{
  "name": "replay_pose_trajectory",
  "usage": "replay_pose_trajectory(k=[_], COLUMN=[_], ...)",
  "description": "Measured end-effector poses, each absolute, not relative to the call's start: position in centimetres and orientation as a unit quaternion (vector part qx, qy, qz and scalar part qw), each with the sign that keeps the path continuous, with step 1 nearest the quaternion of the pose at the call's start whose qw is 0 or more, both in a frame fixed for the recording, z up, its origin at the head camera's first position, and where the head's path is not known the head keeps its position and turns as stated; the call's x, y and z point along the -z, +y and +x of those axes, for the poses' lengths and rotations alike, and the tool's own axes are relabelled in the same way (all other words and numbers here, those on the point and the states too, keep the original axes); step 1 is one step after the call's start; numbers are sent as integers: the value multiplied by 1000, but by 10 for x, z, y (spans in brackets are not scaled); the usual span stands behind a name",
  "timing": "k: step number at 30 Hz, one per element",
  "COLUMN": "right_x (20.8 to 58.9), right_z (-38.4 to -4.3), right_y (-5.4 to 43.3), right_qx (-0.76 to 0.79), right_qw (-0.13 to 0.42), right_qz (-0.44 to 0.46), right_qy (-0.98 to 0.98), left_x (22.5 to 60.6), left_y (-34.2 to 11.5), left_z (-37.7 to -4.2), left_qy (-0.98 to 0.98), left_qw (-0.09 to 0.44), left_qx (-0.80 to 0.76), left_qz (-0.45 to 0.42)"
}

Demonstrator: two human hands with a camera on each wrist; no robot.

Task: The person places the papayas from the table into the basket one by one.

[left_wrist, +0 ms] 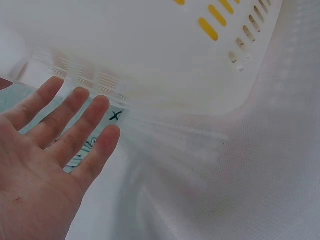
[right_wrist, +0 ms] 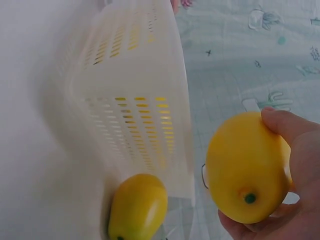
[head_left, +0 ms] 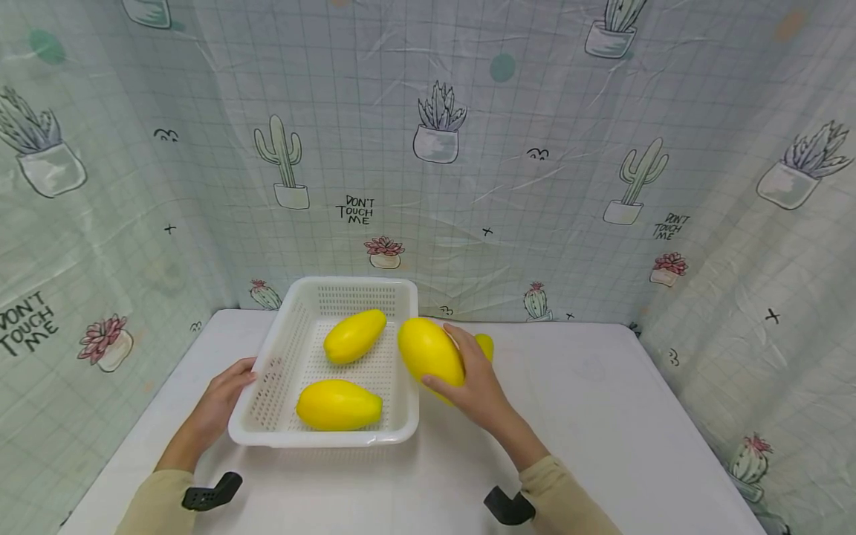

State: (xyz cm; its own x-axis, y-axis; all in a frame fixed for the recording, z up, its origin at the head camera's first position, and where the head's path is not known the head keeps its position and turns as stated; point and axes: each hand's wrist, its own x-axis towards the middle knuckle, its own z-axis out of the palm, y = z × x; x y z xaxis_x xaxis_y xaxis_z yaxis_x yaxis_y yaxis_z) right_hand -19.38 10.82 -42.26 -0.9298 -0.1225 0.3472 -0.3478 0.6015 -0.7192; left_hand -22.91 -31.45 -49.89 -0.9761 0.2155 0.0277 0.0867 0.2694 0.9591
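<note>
The right hand (head_left: pixel 478 384), fingers and thumb curled, grips a yellow fruit (head_left: pixel 430 351) near the middle of the frame, raised beside the right rim of the white basket (head_left: pixel 324 439). This fruit is probably light, stiff and a little slippery; its thick middle seems the safest hold. The left hand (head_left: pixel 215 405), fingers spread, touches the basket's left side. An upper fruit (head_left: pixel 354 336) and a lower fruit (head_left: pixel 339 406) lie inside; a fourth fruit (right_wrist: pixel 139 205) is outside, close to the wall.
</note>
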Motion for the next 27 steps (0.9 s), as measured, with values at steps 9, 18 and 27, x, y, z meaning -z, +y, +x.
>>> replay_pose_trajectory(k=[9,18,27], right_x=[421,423,426], right_z=[-194,-194,-196], right_y=[104,99,95], right_qx=[-437,-438,-432], right_qw=[128,122,128], right_qz=[131,135,157], right_qy=[-881,-880,-879], left_x=[498,497,498], left_y=[-314,-314,-315], left_z=[-228,-227,-228], left_qy=[794,796,797], left_qw=[52,51,49], left_qx=[-598,-596,-596], left_qz=[93,92,89])
